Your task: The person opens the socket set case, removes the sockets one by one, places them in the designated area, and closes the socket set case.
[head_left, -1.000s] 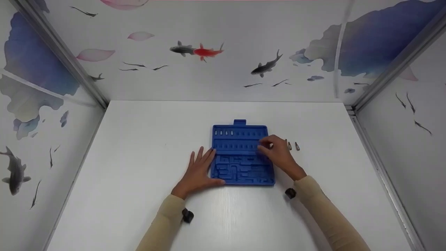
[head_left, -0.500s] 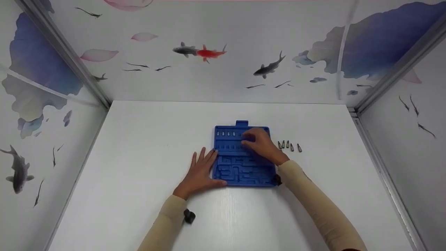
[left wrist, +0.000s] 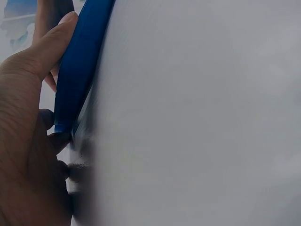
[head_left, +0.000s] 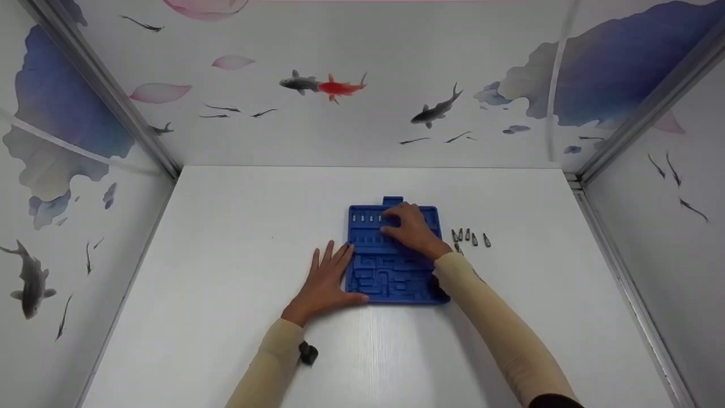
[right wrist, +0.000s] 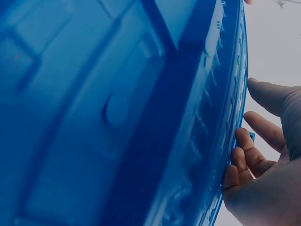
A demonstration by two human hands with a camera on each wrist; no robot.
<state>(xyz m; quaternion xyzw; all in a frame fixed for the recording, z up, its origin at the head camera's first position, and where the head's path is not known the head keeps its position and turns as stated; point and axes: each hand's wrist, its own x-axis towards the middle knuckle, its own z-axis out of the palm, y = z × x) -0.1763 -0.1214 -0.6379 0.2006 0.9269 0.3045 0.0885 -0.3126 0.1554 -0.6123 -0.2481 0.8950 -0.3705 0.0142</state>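
A blue plastic tool case [head_left: 396, 277] with moulded slots lies on the white table, and several small silver bits [head_left: 362, 218] fill the left end of its top row. My left hand [head_left: 323, 286] rests flat with fingers spread against the case's left edge, its thumb along the front edge. Over the top row, my right hand [head_left: 410, 229] reaches in with bent index finger and thumb, right beside the seated bits. Its fingers [right wrist: 244, 160] are partly curled in the right wrist view; I cannot tell whether a bit is between the fingertips.
Several loose tapered metal bits [head_left: 474, 239] lie on the table just right of the case. White panels painted with fish and petals close in the back and both sides. A tab [head_left: 393, 200] sticks out from the case's far edge.
My right hand has moved left across the case, from its right side to the top row next to the seated bits. More loose bits have come into sight. My left hand stays put.
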